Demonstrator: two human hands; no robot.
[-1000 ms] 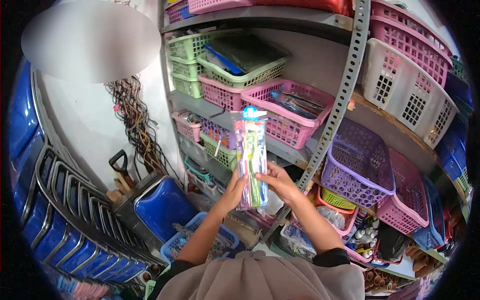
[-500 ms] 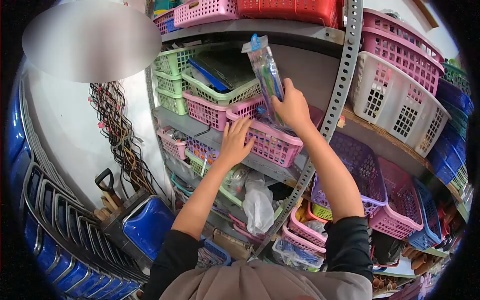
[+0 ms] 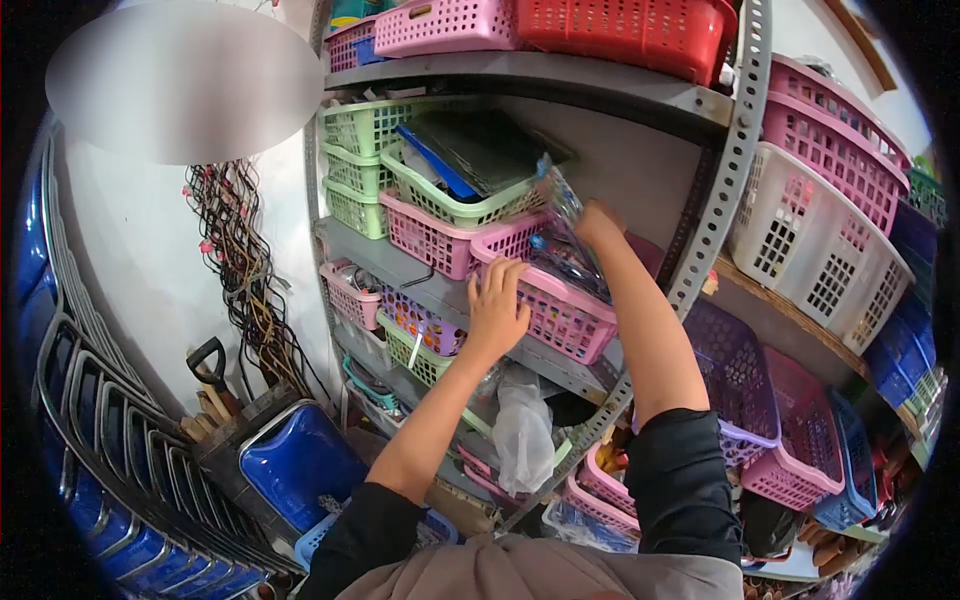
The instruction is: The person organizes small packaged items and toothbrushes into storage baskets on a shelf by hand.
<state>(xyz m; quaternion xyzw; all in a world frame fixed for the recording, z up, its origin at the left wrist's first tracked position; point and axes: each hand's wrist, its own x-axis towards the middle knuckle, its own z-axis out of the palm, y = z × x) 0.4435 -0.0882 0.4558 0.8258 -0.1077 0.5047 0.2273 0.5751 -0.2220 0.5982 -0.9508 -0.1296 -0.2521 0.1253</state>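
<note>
My right hand (image 3: 602, 228) grips a slim clear plastic packet (image 3: 563, 198), tilted and slightly blurred, above the open pink basket (image 3: 560, 315) on the middle shelf. Its contents are long and thin, but I cannot make out their kind. Other clear packets (image 3: 565, 262) lie inside that basket. My left hand (image 3: 498, 308) has its fingers apart and rests over the basket's front rim. Left of it stands another pink basket (image 3: 425, 232), with a pale green basket (image 3: 470, 212) stacked on top holding a dark folder-like item (image 3: 480, 145).
A perforated metal post (image 3: 735, 180) rises just right of my right arm. Overhead, a shelf (image 3: 560, 75) bears pink and red baskets. White and purple baskets (image 3: 725, 370) fill the right side. Blue chairs (image 3: 110, 500) and hanging cords (image 3: 240, 250) are at the left.
My right hand has lowered the packet from upright above the basket to a tilt close over it. My left hand stays at the rim. The view has shifted slightly.
</note>
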